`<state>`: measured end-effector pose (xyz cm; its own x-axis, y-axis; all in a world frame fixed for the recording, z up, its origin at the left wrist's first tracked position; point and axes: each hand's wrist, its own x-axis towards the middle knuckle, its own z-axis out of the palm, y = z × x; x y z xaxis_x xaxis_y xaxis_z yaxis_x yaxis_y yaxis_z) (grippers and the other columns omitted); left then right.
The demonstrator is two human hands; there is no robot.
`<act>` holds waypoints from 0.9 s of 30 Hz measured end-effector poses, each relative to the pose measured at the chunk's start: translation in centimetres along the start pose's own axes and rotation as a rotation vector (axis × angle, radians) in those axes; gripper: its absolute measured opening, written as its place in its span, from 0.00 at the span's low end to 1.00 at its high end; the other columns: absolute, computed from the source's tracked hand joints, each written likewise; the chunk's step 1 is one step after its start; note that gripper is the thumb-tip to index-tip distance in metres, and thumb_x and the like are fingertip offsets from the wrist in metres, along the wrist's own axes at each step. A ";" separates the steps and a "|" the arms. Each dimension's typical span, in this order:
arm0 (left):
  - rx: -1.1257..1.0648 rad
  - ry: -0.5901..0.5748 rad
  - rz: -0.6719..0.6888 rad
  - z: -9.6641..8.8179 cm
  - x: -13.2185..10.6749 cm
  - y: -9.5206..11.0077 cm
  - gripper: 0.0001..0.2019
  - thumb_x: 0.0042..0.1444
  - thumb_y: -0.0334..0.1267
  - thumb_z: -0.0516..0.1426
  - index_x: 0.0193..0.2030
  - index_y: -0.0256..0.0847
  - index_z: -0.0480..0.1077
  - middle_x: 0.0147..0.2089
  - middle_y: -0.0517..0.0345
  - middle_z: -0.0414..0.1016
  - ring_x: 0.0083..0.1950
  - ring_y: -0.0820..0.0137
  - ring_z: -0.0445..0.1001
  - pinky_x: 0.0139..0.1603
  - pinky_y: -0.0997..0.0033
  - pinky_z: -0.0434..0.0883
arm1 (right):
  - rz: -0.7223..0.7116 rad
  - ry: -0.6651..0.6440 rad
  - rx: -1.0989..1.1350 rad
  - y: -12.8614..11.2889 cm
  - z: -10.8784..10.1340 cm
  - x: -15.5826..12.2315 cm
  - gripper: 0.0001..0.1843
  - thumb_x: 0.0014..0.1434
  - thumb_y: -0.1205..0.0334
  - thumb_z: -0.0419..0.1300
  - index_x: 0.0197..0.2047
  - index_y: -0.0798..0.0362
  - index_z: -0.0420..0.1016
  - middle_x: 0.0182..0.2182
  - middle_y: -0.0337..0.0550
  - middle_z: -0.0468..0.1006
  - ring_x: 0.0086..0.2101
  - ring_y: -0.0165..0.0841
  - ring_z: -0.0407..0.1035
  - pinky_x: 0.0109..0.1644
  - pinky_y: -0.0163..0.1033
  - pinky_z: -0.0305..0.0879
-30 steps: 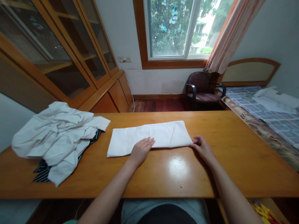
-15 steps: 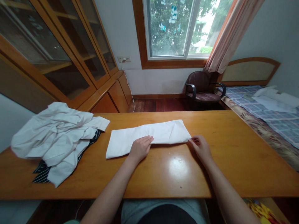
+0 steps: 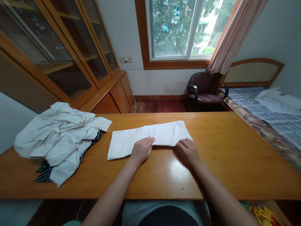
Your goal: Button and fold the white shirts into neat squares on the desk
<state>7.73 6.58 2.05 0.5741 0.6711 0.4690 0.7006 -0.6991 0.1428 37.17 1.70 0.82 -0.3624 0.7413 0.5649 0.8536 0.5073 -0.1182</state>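
Note:
A folded white cloth (image 3: 131, 139) lies on the wooden table in front of me, as a long flat strip with a few creases. My left hand (image 3: 142, 149) rests flat across its near edge, around the middle, fingers stretched out. Along the right part of that same edge, my right hand (image 3: 188, 150) has its fingers bent together on the cloth; the thumb is mostly hidden. At the table's left sits a crumpled pile of white fabric (image 3: 63, 131), with black-and-white striped cloth (image 3: 44, 174) showing from under it. Neither hand touches the pile.
The wooden table (image 3: 235, 163) spans the view, its near edge close to my body. Beyond it stand a glass-fronted cabinet (image 3: 70, 62) on the left, a dark armchair (image 3: 204, 88) under the window, and a bed (image 3: 270, 106) with white items on it at the right.
My right hand has moved left along the near edge, from the cloth's right corner toward my left hand. My left hand and the cloth stay about where they were.

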 end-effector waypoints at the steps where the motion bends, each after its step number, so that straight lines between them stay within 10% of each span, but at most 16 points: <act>1: -0.002 0.000 0.001 -0.1 0.0 -0.1 0.17 0.62 0.28 0.55 0.55 0.41 0.76 0.55 0.55 0.80 0.58 0.61 0.78 0.57 0.57 0.78 | -0.021 -0.006 -0.003 0.1 -0.1 0.0 0.09 0.69 0.66 0.56 0.38 0.51 0.78 0.36 0.45 0.78 0.37 0.37 0.63 0.43 0.43 0.56; 9: 0.019 0.006 -0.017 -0.9 -0.1 -1.7 0.19 0.61 0.26 0.53 0.56 0.42 0.75 0.57 0.55 0.79 0.58 0.62 0.78 0.58 0.57 0.77 | -0.066 -0.016 0.030 2.1 -1.3 -1.4 0.10 0.69 0.66 0.55 0.39 0.51 0.78 0.36 0.46 0.79 0.35 0.37 0.65 0.43 0.42 0.58; 19: 0.031 0.023 -0.015 -0.9 -0.6 -1.7 0.19 0.63 0.27 0.53 0.58 0.42 0.74 0.57 0.53 0.79 0.58 0.62 0.78 0.59 0.57 0.77 | 0.555 -0.077 0.344 4.7 0.2 -2.7 0.19 0.56 0.45 0.67 0.41 0.51 0.73 0.34 0.46 0.76 0.34 0.40 0.70 0.38 0.43 0.68; 27: 0.031 0.027 0.068 -0.8 -1.7 -2.1 0.21 0.64 0.25 0.50 0.60 0.42 0.72 0.59 0.54 0.78 0.62 0.63 0.75 0.60 0.59 0.77 | 0.712 -0.085 0.530 5.3 0.0 -2.8 0.17 0.56 0.49 0.63 0.44 0.50 0.72 0.35 0.43 0.79 0.35 0.39 0.73 0.41 0.42 0.68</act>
<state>5.00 6.71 1.63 0.6094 0.6152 0.5002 0.6736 -0.7345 0.0827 42.76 2.32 -1.40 0.1432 0.9777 0.1535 0.6095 0.0351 -0.7920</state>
